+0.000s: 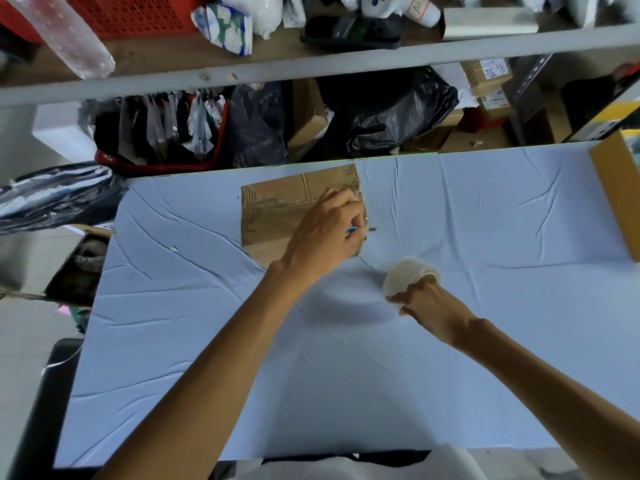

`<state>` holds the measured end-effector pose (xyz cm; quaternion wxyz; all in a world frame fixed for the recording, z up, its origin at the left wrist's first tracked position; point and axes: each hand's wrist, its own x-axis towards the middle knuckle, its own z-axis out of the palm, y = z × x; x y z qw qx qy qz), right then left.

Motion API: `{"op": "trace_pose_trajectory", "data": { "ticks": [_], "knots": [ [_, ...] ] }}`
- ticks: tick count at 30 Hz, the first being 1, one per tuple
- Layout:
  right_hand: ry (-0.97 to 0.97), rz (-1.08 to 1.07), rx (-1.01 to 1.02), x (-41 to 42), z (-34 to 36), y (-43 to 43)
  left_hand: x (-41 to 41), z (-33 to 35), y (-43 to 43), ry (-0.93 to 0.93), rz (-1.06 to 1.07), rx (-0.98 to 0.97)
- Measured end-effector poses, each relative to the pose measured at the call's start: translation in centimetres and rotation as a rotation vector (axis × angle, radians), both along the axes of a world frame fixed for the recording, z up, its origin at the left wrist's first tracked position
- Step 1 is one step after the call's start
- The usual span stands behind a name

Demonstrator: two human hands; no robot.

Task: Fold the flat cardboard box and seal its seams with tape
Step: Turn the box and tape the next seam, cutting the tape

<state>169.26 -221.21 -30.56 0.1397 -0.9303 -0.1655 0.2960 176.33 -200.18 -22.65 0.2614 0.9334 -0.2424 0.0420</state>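
Observation:
A brown cardboard box (277, 209) with printed dark markings stands near the far edge of the table, its top flaps closed. My left hand (325, 233) rests over the box's right side, fingers closed on a small blue-handled cutter (360, 230) whose tip pokes out to the right. My right hand (433, 306) is nearer me and to the right, gripping a roll of clear tape (410, 277) just above the cloth. Part of the box's right side is hidden behind my left hand.
The table is covered with a wrinkled pale blue cloth (242, 358). A second cardboard piece (616, 192) stands at the right edge. Behind the table a shelf holds black bags (391, 109), parcels and a red basket (124, 12).

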Motion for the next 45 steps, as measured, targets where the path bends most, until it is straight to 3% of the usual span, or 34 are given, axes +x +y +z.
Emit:
{"op": "trace_pose_trajectory", "data": {
  "ticks": [9, 15, 21, 28, 31, 36, 39, 41, 43, 45],
  "knots": [
    [-0.113, 0.013, -0.061, 1.3, 1.3, -0.9, -1.3, -0.2, 0.2, 0.035, 0.077, -0.05],
    [-0.245, 0.058, -0.243, 1.5, 2.2, 1.5, -1.2, 0.1, 0.2, 0.057, 0.104, -0.039],
    [-0.342, 0.048, -0.068, -0.7, 2.5, 3.6, -1.1, 0.5, 0.3, 0.084, 0.131, -0.053],
    [-0.62, 0.347, 0.096, -1.9, 3.2, 2.4, -1.0, 0.7, 0.6, 0.143, 0.116, -0.064],
    [-0.563, 0.42, 0.103, -2.9, 2.4, 2.7, -0.8, 0.8, 0.8, 0.168, 0.127, -0.075],
    [-0.372, 0.536, -0.076, -3.9, 1.3, 3.1, -0.7, 1.1, 0.9, 0.196, 0.111, -0.061],
    [-0.22, 0.521, -0.111, -3.9, 0.6, 2.6, -0.8, 1.3, 1.1, 0.219, 0.107, -0.074],
    [-0.229, 0.432, -0.085, -3.4, 1.1, 2.5, -0.8, 1.5, 1.1, 0.24, 0.105, -0.07],
    [-0.291, 0.29, -0.029, -2.2, 2.1, 2.3, -0.7, 1.7, 1.0, 0.259, 0.104, -0.057],
    [-0.337, 0.051, 0.165, -0.7, 3.6, 2.4, -0.5, 2.1, 0.9, 0.317, 0.09, -0.045]
  ]
}}
